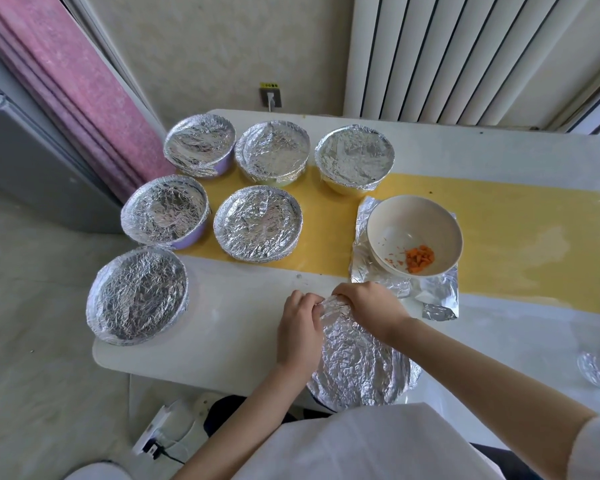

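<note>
Foil-covered bowl (pixel 357 365) stands at the near edge of the white table (pixel 229 306), right in front of the person. Its silver foil is finely crinkled and stretched flat over the top, with the edge folded down round the rim. At the far rim a loose fold of foil stands up, shiny and bunched. The left hand (pixel 300 329) pinches this fold from the left with curled fingers, and the right hand (pixel 368 304) grips it from the right, knuckles up; the two hands are almost touching.

Just beyond, to the right, an open cream bowl (pixel 395 220) holding a small heap of orange pieces (pixel 420 259) rests on a flat foil sheet (pixel 440 292), on a yellow strip (pixel 499 220) that runs across the table. Six more covered bowls stand to the left and far side, the nearest (pixel 137 296) at the table's left edge.

On the far wall a socket (pixel 271 98) carries a small yellow label (pixel 270 85); its writing is too small to read.
</note>
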Motion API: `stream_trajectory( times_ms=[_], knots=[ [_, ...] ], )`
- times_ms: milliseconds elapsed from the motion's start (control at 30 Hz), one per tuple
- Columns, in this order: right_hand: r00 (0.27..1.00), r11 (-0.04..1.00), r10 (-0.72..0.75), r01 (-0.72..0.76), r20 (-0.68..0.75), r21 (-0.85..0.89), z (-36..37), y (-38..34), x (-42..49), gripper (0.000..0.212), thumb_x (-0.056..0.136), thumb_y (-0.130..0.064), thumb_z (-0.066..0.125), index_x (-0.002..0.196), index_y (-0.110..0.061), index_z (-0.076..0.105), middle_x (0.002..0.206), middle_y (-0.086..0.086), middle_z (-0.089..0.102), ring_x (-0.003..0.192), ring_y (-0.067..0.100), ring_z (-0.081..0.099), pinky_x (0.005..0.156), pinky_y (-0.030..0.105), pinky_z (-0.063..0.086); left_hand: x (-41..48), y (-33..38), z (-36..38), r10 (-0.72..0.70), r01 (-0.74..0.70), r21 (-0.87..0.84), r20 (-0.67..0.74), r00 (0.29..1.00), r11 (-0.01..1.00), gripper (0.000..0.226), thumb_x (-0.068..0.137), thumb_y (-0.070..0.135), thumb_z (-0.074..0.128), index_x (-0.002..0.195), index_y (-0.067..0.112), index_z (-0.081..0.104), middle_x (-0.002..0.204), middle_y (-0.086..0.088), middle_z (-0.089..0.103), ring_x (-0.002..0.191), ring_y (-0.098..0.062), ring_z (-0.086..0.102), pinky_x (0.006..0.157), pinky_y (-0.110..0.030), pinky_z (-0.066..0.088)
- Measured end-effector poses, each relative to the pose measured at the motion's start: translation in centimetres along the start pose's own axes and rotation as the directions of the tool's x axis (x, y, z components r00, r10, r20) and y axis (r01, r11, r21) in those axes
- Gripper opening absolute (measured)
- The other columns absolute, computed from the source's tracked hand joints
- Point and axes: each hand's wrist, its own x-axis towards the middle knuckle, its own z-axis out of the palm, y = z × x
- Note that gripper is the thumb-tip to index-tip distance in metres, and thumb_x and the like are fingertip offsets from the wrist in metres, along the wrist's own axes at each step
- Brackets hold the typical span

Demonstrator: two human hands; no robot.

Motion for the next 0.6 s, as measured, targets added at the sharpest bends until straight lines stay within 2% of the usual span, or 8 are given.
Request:
stream_trajectory(
  times_ms=[133,267,400,600],
  knots=[
    [0.997,0.992,0.005,0.005,0.082,-0.122,-0.27,-0.4,0.36,0.029,0.088,0.001,0.042,0.107,-0.013,0.059,0.091,0.006,0.066,0.079,0.026,0.062,0.06,0.029,0.038,0.21,-0.08,0.19,0.012,-0.009,0.07,-0.04,0.999,0.998,0.011,0.09,0.003,0.055,0.092,0.007,0.065,0.09,-0.005,0.056,0.087,-0.022,0.05,0.073,-0.031,0.041],
    [0.985,0.99,-0.031,0.053,0.169,-0.129,-0.63,-0.47,0.89,0.026,0.091,0.0,0.041,0.105,-0.013,0.059,0.095,0.009,0.065,0.081,0.027,0.06,0.062,0.032,0.041,0.09,0.06,0.57,0.043,-0.039,0.075,-0.055,0.998,0.996,0.01,0.087,0.0,0.058,0.09,0.006,0.066,0.086,-0.007,0.056,0.085,-0.024,0.051,0.073,-0.035,0.044],
    [0.986,0.987,-0.051,0.074,0.158,-0.145,-0.75,-0.76,0.57,0.036,0.085,0.006,0.041,0.11,-0.012,0.057,0.1,0.009,0.064,0.083,0.028,0.059,0.062,0.029,0.033,-0.09,0.22,0.64,0.048,-0.045,0.055,-0.055,0.997,0.998,0.011,0.087,-0.001,0.057,0.091,0.005,0.066,0.087,-0.006,0.055,0.086,-0.022,0.05,0.072,-0.031,0.043],
    [0.984,0.975,-0.063,0.097,0.169,-0.198,-0.34,-0.95,0.25,0.031,0.088,0.003,0.038,0.114,-0.01,0.051,0.109,0.007,0.06,0.092,0.026,0.06,0.066,0.031,0.039,-0.07,0.18,0.66,0.051,-0.048,0.053,-0.047,0.998,0.997,0.01,0.087,-0.001,0.058,0.09,0.004,0.065,0.087,-0.007,0.056,0.087,-0.023,0.051,0.074,-0.033,0.045]
  ],
)
